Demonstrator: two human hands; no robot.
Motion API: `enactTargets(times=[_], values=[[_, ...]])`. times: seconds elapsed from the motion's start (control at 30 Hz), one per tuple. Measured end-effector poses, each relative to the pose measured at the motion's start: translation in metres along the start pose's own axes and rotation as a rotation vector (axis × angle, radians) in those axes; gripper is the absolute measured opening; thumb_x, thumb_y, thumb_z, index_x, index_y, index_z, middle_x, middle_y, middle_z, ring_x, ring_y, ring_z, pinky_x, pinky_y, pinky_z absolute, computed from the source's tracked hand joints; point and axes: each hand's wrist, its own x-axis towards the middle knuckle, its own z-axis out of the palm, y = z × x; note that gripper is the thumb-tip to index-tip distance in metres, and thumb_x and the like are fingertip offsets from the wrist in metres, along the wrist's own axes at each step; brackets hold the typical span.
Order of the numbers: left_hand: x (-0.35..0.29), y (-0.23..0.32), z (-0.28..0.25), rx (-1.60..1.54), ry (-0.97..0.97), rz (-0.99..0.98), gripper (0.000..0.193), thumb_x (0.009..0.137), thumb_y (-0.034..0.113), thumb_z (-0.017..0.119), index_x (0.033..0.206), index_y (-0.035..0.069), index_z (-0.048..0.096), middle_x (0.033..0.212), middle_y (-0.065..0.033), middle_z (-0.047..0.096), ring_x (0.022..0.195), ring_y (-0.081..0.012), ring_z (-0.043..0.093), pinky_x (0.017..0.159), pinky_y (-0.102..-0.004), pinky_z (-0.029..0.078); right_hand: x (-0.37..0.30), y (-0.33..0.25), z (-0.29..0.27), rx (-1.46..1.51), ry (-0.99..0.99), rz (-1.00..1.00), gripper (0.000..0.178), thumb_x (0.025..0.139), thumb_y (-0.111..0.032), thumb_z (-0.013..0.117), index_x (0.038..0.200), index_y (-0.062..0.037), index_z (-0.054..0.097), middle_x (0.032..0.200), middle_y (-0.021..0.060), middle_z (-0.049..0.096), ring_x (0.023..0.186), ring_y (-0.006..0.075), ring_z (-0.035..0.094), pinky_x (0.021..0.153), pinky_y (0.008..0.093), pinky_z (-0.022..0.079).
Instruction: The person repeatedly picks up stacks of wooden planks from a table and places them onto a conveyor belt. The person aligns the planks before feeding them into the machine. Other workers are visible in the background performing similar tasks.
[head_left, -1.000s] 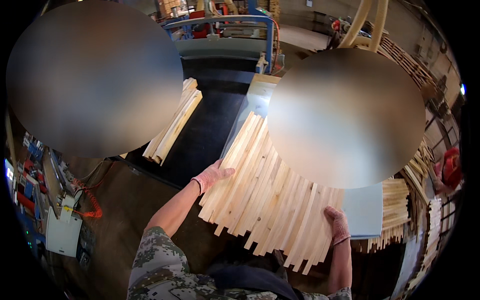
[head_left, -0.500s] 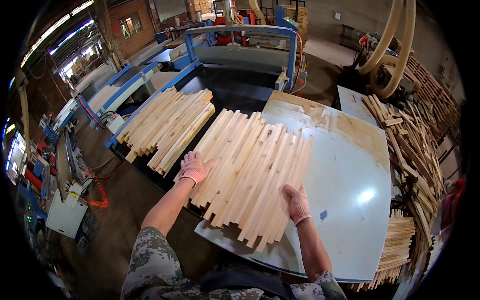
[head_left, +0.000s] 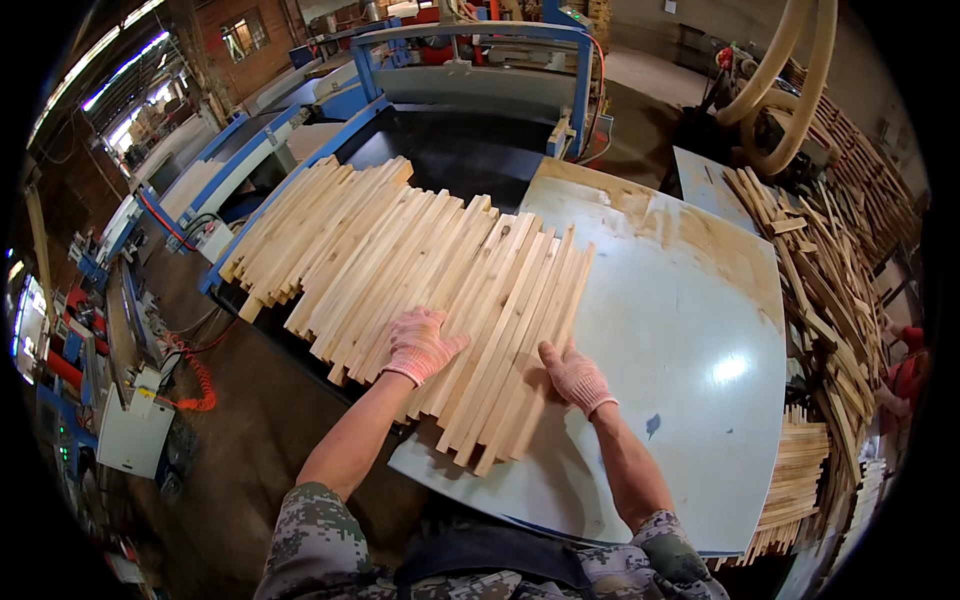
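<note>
A wide layer of narrow wooden strips (head_left: 440, 270) lies side by side, partly on a black conveyor belt (head_left: 440, 150) and partly on a pale, glossy tabletop (head_left: 680, 380). Their ends are uneven. My left hand (head_left: 420, 345), in a pinkish knit glove, rests flat on top of the strips with its fingers spread. My right hand (head_left: 578, 378), gloved alike, presses against the right edge of the strips near their close end, its thumb apart from the fingers. Part of its fingers is hidden under the palm.
A blue machine frame (head_left: 480, 40) spans the belt at the back. On the right lie a heap of loose wooden offcuts (head_left: 800, 290) and stacked strips (head_left: 795, 470) beside the tabletop. Thick beige hoses (head_left: 780, 90) hang at upper right. A control box (head_left: 135, 435) stands at left.
The right-hand group of strips has slid left against the group on the belt, closing the gap between them. My left hand now sits farther right over the strips; my right hand has moved left.
</note>
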Motion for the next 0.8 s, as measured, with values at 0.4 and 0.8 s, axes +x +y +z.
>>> enactTargets(times=[0.4,0.8], values=[[0.021,0.013,-0.019,-0.082,-0.301,0.145,0.071,0.087,0.060,0.073,0.117,-0.004,0.071,0.129,-0.0265,0.068,0.114,-0.0394,0.071,0.097,-0.0463,0.058,-0.042,-0.019,0.023,-0.218,0.255,0.163,0.091,0.103,-0.070,0.045,0.162,-0.0026,0.035,0.124,0.0312,0.072,0.123,0.0473,0.067,0.106,0.0541,0.051],[-0.037,0.088,-0.001,-0.360,-0.576,0.379,0.076,0.090,0.061,0.071,0.132,-0.001,0.061,0.137,-0.0250,0.064,0.123,-0.0402,0.068,0.104,-0.0468,0.055,-0.128,0.068,-0.016,-0.266,0.512,0.416,0.090,0.105,-0.071,0.041,0.164,-0.0023,0.039,0.144,0.0303,0.063,0.138,0.0444,0.058,0.115,0.0497,0.045]])
